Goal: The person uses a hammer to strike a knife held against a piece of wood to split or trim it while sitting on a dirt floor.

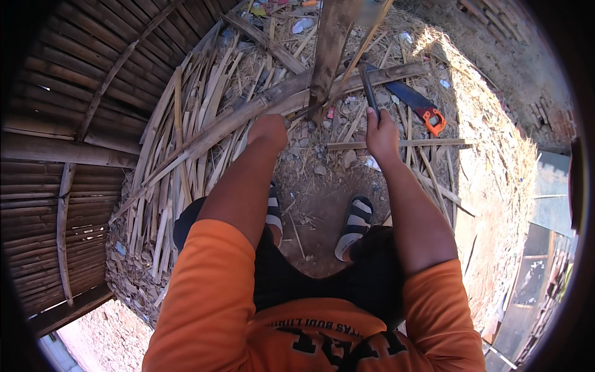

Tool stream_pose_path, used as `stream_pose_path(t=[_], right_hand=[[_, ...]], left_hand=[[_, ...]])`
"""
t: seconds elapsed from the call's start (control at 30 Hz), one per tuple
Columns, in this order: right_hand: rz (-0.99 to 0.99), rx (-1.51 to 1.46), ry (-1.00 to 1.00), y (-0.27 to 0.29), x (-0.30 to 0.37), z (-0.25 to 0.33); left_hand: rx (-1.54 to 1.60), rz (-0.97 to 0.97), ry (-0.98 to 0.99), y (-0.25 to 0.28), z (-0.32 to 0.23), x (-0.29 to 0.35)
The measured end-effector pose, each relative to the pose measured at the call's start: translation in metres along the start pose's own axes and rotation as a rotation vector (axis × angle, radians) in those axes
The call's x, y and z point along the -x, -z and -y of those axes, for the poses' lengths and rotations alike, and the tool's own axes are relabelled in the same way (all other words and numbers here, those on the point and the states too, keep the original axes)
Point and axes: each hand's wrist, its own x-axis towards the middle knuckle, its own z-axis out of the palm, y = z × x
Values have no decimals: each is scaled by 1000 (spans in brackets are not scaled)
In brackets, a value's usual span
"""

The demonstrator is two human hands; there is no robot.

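My right hand (382, 135) is closed around the handle of a hammer (370, 90), whose dark head points away from me beside the upright wooden post (328, 56). In my left hand (268, 131), a fist, is a thin dark tool (302, 113). Its far end reaches the foot of the post; its kind is not clear, and my fingers hide its near end. A long wooden beam (248, 110) lies slanting across the ground behind my hands, passing the post's foot. To the right of the hammer lies a handsaw (409, 96) with an orange handle.
Long split strips (186, 118) of wood or bamboo are heaped at the left, beside a slatted bamboo wall (49, 80). A narrow batten (427, 142) lies near my right hand. My sandalled feet (355, 223) stand on littered dirt. A brick wall (514, 56) rises at the far right.
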Motion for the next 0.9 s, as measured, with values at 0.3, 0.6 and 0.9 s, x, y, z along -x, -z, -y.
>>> stream_pose_path(t=[0.3,0.6,0.9], right_hand=[[133,100,-31,-20,13,-24],[6,-26,-14,-18,8,-13],[37,-45,-29,-15,-4,-14]], left_hand=[[-50,38,22,0,1,-3],[19,49,56,0,-4,-2],[0,15,37,-9,-5,-5]])
